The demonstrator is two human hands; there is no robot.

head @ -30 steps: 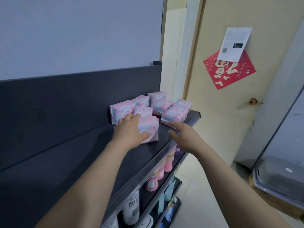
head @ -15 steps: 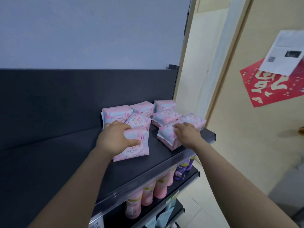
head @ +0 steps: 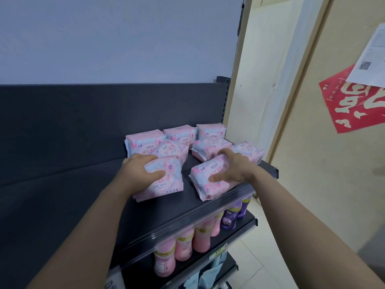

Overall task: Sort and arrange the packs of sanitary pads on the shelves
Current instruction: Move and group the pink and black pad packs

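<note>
Left hand (head: 140, 171), right (head: 236, 169) — seemingly round packs (head: 167, 185)

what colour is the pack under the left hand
The pack is pink with pale blue patches, best seen in the head view.

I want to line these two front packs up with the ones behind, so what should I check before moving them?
1. Left hand grips the left front pack: ok.
2. Right hand grips the right front pack: ok.
3. Right front pack square with the back row: not ok, it lies skewed.
4. Bare shelf to the left of the packs: ok.
5. Front packs lifted off the shelf: cannot tell.
</note>
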